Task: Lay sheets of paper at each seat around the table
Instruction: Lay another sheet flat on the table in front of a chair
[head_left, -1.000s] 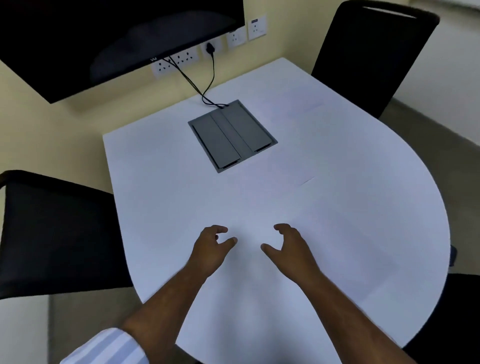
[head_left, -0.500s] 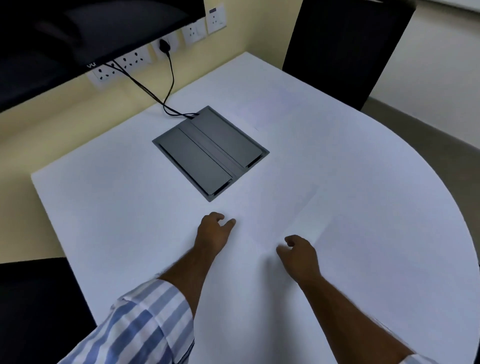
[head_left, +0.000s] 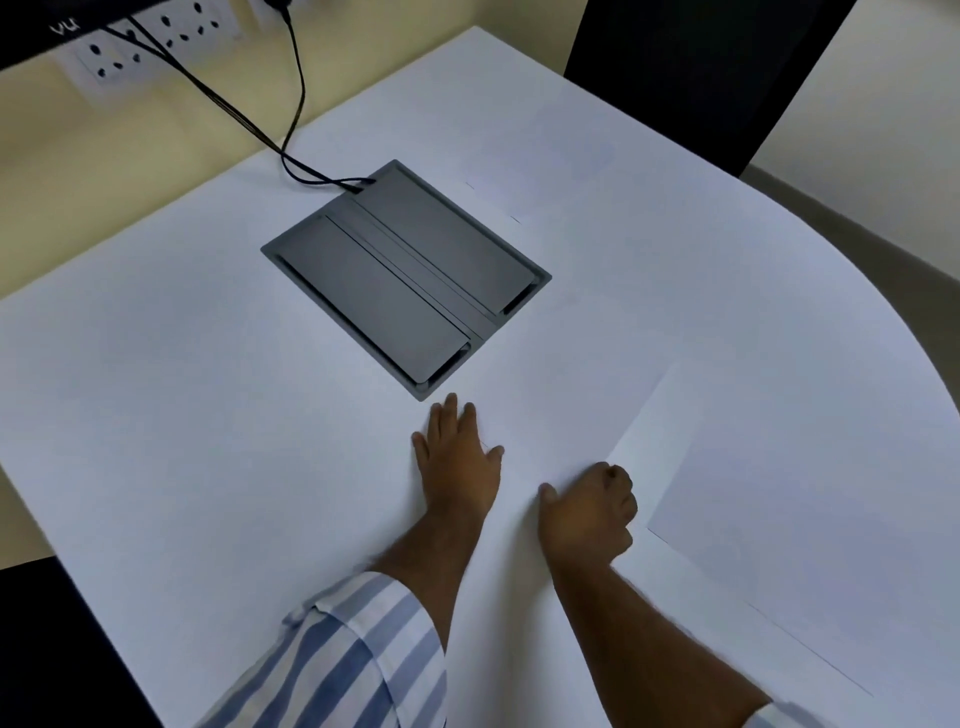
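Note:
The white table (head_left: 156, 415) fills the view. A white sheet of paper (head_left: 779, 493) lies right of my hands, its near-left edge lifted slightly. My right hand (head_left: 587, 512) is curled at that edge, its fingers closed on the sheet's corner. My left hand (head_left: 457, 457) lies flat, palm down, just in front of the grey cable box (head_left: 405, 275). A second sheet (head_left: 550, 156) lies faintly visible at the far side, before the black chair (head_left: 701, 67). White on white hides most sheet edges.
Black cables (head_left: 291, 104) run from wall sockets (head_left: 130, 57) into the cable box. A dark monitor edge (head_left: 31, 21) hangs at top left. Another dark chair (head_left: 41, 649) sits at the lower left. The table's right edge curves round.
The view has moved closer and to the left over the table. My left hand has gone from curled to flat near the cable box. My right hand has closed at the sheet's edge.

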